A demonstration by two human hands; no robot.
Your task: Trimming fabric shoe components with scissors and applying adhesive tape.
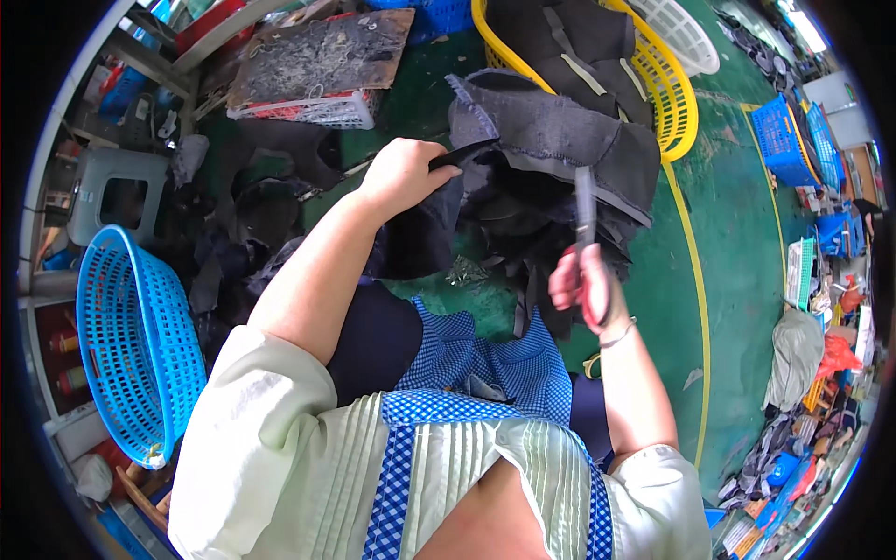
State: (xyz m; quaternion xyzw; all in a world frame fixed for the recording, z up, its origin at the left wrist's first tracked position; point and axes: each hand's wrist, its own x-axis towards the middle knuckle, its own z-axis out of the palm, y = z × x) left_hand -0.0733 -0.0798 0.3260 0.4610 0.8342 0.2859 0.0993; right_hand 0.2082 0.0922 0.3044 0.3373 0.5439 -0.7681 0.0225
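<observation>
— Holding what in the left hand (403, 175)?
— Pinching a narrow black fabric strip (474, 149), right by stitched dark-grey fabric (560, 121).
— And in the right hand (594, 285)?
— Gripping red-handled metal scissors (585, 210) near that fabric (too blurry to judge blades, tbh).

A pale pleated shirt (280, 457) and blue-checked apron (471, 359) (straps (390, 495) matching) are worn with a bracelet (617, 335).

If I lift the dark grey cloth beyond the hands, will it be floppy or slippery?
The dark grey cloth probably flops, though with some body: it bends in broad curves. Its matte surface suggests little slipping. The dark scraps bunched close by might drag along.
</observation>
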